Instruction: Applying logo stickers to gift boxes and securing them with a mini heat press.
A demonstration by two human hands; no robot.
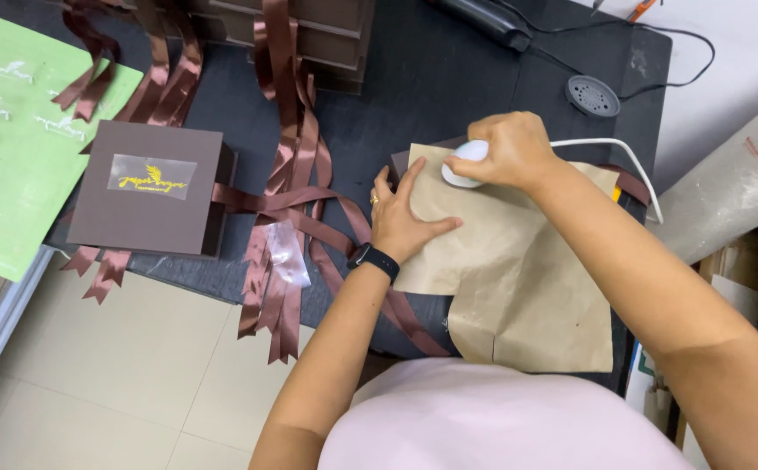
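Nearest the camera: brown kraft paper sheet [518, 287] is lying over the near edge of the dark worktop [448, 78], draped across a brown box [399, 162] that is mostly hidden under it.

Left hand [405, 218] is pressing flat on the paper, fingers spread, gripping nothing. Right hand [505, 150] is closing around a small white corded tool [464, 163] and holding it down on the paper's upper edge; its cable [631, 161] is trailing off right.

Progress, as a judgement: this box looks mid-process, paper on, tool applied.

Further left: one closed brown box with gold logo [151, 187] is sitting apart, looking finished. Loose brown ribbons [287, 200] are running between them. Far edge: stacked boxes [326, 39], possibly waiting.
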